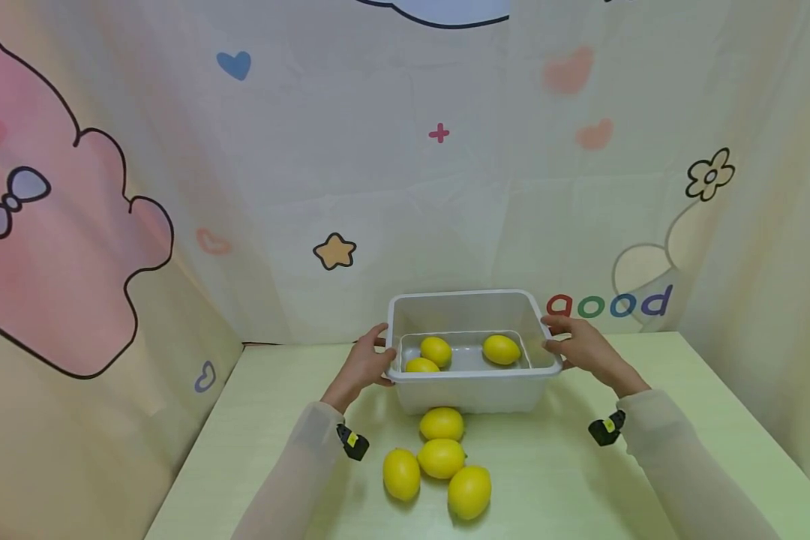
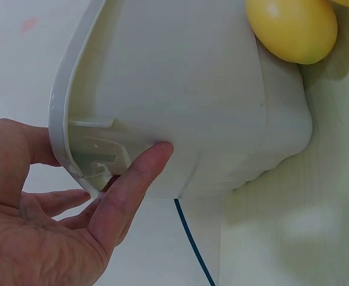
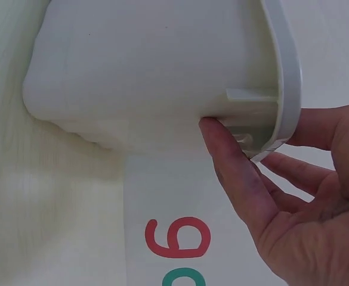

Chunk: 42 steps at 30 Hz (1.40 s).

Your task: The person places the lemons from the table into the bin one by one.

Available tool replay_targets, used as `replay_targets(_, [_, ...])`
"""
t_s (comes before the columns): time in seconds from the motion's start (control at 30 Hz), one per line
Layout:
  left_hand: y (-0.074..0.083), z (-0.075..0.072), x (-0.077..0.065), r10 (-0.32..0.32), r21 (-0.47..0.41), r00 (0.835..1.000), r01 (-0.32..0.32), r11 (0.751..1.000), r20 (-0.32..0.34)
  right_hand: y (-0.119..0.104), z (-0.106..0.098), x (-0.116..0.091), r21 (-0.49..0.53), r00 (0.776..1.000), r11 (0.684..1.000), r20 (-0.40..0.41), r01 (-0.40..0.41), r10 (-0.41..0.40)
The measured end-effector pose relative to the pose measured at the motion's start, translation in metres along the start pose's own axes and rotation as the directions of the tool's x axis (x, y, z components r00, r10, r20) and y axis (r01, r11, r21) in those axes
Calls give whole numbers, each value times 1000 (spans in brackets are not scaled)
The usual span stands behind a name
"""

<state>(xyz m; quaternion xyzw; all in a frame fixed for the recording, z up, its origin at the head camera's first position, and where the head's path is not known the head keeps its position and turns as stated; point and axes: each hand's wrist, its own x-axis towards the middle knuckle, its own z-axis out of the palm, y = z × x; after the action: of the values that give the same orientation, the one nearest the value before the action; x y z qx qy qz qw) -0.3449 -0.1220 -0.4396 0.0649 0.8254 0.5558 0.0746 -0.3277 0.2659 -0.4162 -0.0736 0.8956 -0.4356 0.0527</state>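
A white plastic bin (image 1: 475, 394) stands at the back of the table, with three lemons visible inside, one (image 1: 502, 349) on the right and two (image 1: 435, 351) on the left. My left hand (image 1: 370, 361) grips the bin's left end at the rim. In the left wrist view, one fingertip (image 2: 159, 154) presses the outer wall below the lip while other fingers are at the rim. My right hand (image 1: 586, 349) holds the opposite end the same way, a fingertip (image 3: 213, 132) against the wall. Several loose lemons (image 1: 442, 458) lie in front of the bin.
The pale table (image 1: 277, 420) ends at a hanging cloth (image 1: 297, 180) printed with hearts, a star and coloured letters. This cloth rises just behind the bin. The nearest loose lemon (image 1: 442, 424) lies close to the bin's front wall.
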Motion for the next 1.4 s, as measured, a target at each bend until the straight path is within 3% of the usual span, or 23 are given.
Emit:
replay_targets(0.37, [1,0,-1,-5,15,1000,5,1000,-16,2,2,1,31,1000,999,-14,-15,15])
replay_targets(0.57, [4,4,0,19,80,999,-16,997,-46,3,1,2,36,999,999,-25,-29,30])
replay_targets(0.77, [4,4,-8,55,146,995,-43,988,-81,3,4,2,43,999,998,-17,-43,44])
replay_targets(1.1, [-2,1,-30,205,341,962,-135,930,-179,3,4,1,49,999,998,-20,-46,47])
replay_targets(1.4, [7,5,-55,301,448,934,-189,874,-192,3,2,0,53,999,998,-22,-40,41])
